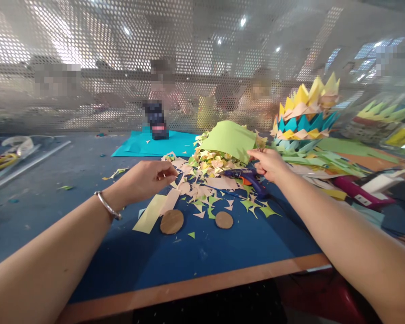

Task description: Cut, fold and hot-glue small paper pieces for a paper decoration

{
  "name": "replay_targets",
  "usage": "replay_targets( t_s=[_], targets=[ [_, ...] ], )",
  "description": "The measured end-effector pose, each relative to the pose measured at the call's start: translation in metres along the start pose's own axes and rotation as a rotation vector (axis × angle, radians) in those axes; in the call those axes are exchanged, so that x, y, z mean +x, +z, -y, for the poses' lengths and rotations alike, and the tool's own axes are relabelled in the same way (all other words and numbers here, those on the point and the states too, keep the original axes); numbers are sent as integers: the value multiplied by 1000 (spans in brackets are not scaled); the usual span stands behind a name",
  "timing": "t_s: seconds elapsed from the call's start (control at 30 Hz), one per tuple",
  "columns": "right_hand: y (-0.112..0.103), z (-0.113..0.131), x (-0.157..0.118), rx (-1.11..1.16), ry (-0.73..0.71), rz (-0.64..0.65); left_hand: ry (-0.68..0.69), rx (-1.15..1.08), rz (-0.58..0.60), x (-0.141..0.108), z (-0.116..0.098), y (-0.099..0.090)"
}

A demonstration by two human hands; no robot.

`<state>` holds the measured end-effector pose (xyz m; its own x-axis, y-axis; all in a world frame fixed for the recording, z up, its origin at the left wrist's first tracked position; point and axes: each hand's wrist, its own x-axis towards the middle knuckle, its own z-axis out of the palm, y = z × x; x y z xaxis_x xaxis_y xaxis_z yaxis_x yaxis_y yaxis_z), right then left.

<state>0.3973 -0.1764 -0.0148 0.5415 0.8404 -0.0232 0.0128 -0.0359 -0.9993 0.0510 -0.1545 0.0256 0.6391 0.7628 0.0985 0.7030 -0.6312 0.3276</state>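
A: What do you have in your right hand point(270, 164)?

B: Your thumb and forefinger are pinching the near right corner of the green sheet point(227, 138). The sheet arches over the heap of paper scraps point(202, 167), at the far middle of the bench point(222, 256).

A: And your left hand point(145, 179)?

B: It hangs above the left part of those scraps, well apart from the sheet. Its fingers curl loosely inward; I cannot tell whether the tips meet. You wear a silver bangle point(108, 207) on that wrist.

A: What lies just below your right hand?

B: A dark blue glue gun point(253, 181) with an orange trigger, lying on its side among the cuttings, its nozzle pointing left.

A: What else is close to you?

B: Two brown discs point(172, 222) lie apart on the near side of the scraps, the left one beside a pale yellow strip point(150, 215).

A: And farther out?

B: A turquoise sheet point(128, 148) lies flat behind your left hand. To the right, beyond your right hand, there's a stack of zigzag-edged paper crowns point(305, 114) in yellow, pink and teal. A magenta object point(357, 191) with a white plug point(381, 183) sits to the right of your right forearm.
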Motion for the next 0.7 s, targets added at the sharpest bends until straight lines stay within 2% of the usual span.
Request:
replay_targets(
  t_s=[0.37,0.7],
  targets=[
    [0,0,8,116,56,51,27,-38,-15,3,7,7],
    [2,5,5,144,83,147,9,-49,-26,4,4,9]
  ],
)
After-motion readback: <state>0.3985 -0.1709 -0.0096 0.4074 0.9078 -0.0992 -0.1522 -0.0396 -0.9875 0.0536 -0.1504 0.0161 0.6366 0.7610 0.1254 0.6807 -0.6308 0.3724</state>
